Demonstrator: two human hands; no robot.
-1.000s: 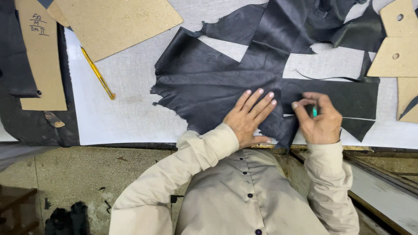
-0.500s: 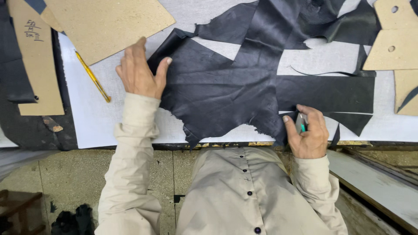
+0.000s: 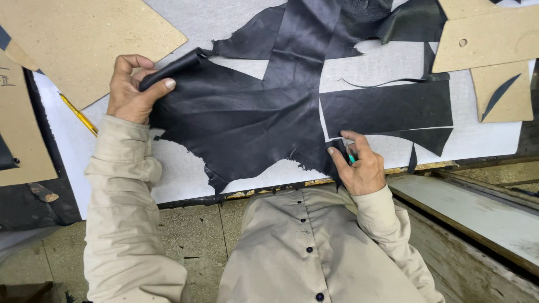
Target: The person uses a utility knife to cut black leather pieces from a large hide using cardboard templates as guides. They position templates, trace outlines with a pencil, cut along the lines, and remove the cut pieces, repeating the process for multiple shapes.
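Observation:
A large black leather hide (image 3: 258,112) lies spread over the white cutting board (image 3: 185,174). My left hand (image 3: 132,90) grips the hide's left edge, which is folded over between thumb and fingers. My right hand (image 3: 356,165) rests on the hide's lower right edge near the board's front, pinching the leather and holding a small green-tipped tool (image 3: 351,159). A cut rectangular black piece (image 3: 387,106) lies just right of a slit in the hide.
Brown cardboard patterns lie at the top left (image 3: 84,39), far left (image 3: 22,134) and top right (image 3: 488,39). A yellow pencil (image 3: 78,115) sits beside my left wrist. A wooden bench edge (image 3: 477,207) runs at the lower right.
My left hand went from flat on the hide near my right hand out to the left edge and has taken hold of it, folding it over. My right hand stayed low at the front edge.

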